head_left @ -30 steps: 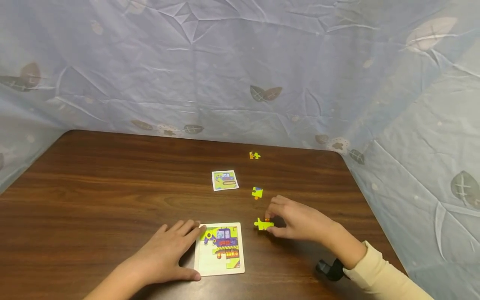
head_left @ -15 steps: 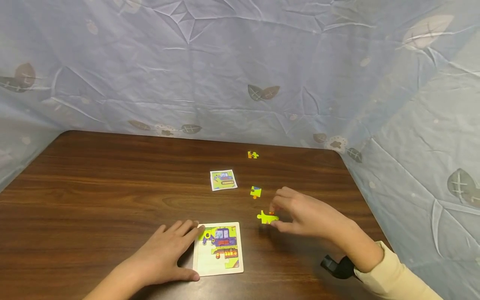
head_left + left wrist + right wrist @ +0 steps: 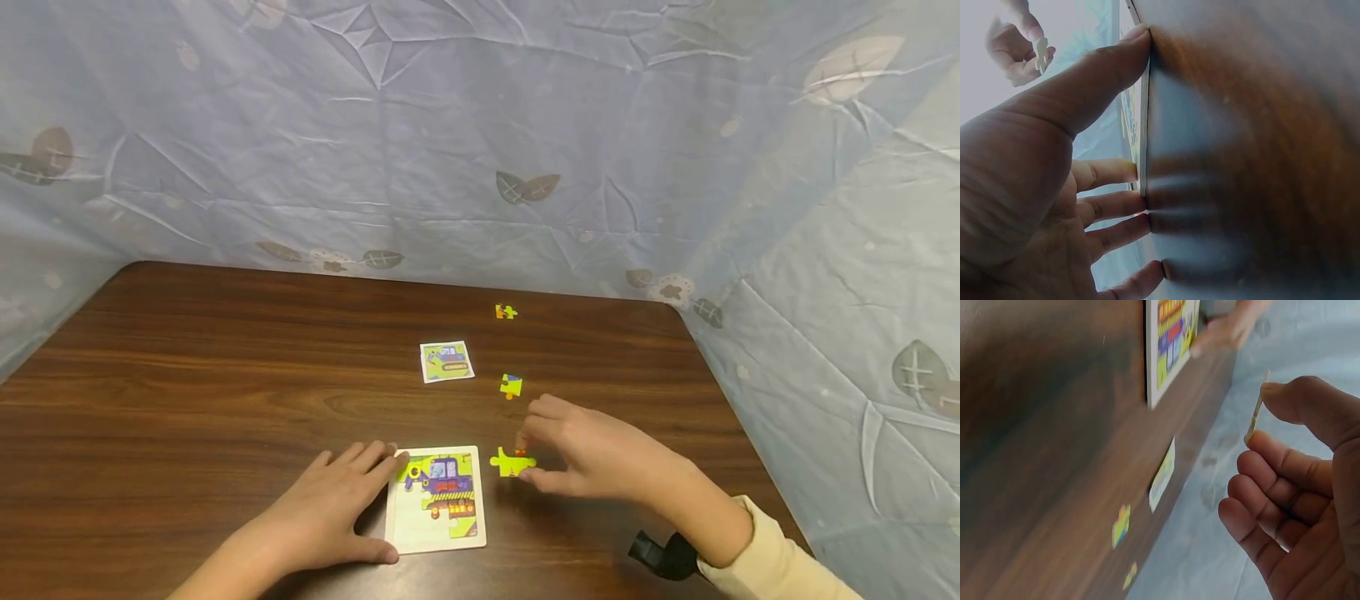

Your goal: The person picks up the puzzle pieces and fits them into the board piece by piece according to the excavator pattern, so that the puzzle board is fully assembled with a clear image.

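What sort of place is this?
Probably a curtained-off tabletop corner, perhaps set up for filming; the wider room is out of view. The signs are a leaf-print sheet hung behind and beside a wood-grain table, and a part-filled tray puzzle on it.

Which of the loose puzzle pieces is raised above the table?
The yellow-green piece pinched by the right hand; the other loose pieces lie on the table.

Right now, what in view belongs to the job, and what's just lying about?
Job:
- puzzle tray
- yellow-green piece, pinched by right hand
- left hand, at the tray's edge
- near loose piece
- far loose piece
- picture card, probably the reference

Incidental:
- leaf-print sheet
- black item by right wrist
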Tool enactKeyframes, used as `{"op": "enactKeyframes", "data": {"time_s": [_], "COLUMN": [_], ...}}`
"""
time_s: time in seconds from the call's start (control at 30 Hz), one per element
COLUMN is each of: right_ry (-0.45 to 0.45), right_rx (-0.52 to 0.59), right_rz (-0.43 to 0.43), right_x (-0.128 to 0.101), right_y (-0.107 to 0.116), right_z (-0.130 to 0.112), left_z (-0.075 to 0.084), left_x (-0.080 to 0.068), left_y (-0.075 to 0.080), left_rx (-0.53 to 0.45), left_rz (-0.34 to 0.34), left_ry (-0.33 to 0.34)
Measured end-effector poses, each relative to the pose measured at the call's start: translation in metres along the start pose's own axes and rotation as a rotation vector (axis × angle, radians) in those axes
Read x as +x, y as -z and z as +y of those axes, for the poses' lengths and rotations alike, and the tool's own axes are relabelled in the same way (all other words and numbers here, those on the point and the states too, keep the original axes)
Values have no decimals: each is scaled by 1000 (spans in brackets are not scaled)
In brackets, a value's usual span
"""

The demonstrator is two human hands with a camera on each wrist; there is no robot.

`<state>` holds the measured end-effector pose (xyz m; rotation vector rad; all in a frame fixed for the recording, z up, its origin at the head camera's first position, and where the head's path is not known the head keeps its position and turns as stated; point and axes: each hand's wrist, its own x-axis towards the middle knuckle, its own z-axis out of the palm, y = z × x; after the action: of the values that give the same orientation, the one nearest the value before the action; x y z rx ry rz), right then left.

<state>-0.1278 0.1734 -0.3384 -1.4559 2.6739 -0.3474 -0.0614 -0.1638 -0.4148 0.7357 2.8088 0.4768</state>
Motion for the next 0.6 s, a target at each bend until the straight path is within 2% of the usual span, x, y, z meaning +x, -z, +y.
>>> {"op": "enactKeyframes", "data": {"time_s": [0.23,0.43,0.6], "right_ry": [66,130,144], "right_rx": [-32,-105,-155], "right_rz": [-29,-4,-3], "right_x": [14,24,32], "right_y": [-14,-26,-35], "right_z": [-26,-44,-54], "left_z": [0,-1,-1], "left_x": [0,0,1], "left_y": [0,-1,-1], "left_rx": [13,20,10], "left_rz": [7,21,18], "left_ry": [-2,-8,-1]}}
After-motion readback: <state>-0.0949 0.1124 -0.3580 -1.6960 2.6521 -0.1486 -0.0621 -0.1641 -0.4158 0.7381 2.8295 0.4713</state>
